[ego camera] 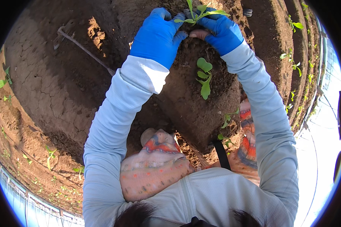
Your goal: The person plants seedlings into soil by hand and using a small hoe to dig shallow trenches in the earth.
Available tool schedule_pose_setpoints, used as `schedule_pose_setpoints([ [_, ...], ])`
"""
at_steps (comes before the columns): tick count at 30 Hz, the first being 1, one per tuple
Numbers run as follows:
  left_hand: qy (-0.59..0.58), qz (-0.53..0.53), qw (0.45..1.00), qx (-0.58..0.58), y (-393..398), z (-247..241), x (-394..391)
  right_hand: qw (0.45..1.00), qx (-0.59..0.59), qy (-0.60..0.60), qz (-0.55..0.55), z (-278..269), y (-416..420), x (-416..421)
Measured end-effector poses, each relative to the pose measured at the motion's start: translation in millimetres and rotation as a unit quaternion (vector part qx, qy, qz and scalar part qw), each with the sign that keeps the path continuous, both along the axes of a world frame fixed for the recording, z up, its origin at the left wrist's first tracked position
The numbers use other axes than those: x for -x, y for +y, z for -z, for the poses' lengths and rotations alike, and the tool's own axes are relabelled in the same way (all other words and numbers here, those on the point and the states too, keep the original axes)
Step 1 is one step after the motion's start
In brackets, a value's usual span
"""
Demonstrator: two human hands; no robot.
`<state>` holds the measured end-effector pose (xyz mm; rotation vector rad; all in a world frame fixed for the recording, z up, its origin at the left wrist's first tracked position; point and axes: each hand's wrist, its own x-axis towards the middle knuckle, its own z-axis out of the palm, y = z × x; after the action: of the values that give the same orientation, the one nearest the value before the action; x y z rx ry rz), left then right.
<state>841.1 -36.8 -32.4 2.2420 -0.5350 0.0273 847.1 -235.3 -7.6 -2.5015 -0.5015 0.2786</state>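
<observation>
Both my hands wear blue gloves and meet at the top of the view around a small leafy green seedling (196, 18). My left hand (160, 35) is at its left, thumb and fingers bent towards the stem. On the other side, my right hand (218, 31) has its fingers curled by the leaves, with a bare thumb tip showing at soil level. The stem base and some fingertips are hidden, so a grip on the plant cannot be made out. Nearer my body, another seedling (205, 78) with broad leaves stands in the soil.
A hoe-like tool with a thin handle (86, 51) lies on the soil at the left. More seedlings (294, 25) grow along ridges at the right and far left (50, 157). Small seedlings (226, 119) stand near my patterned trouser legs (156, 173). A dark object (247, 12) lies at the top right.
</observation>
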Motion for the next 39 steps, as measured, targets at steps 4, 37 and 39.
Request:
schedule_pose_setpoints([
  [4, 0.000, -0.003, 1.000, -0.006, -0.4, -2.0, 3.2, 0.995, 0.040, -0.092, -0.012, 8.9, 1.9, 7.9],
  [37, -0.223, 0.055, 0.973, 0.007, 2.7, 17.0, -9.1, 0.974, 0.029, -0.207, -0.089, 13.1, -1.9, 7.7],
  [39, -0.251, 0.054, 0.967, -0.010, -2.3, 15.9, -6.9, 0.975, 0.030, -0.205, -0.080, 11.8, -1.7, 12.1],
])
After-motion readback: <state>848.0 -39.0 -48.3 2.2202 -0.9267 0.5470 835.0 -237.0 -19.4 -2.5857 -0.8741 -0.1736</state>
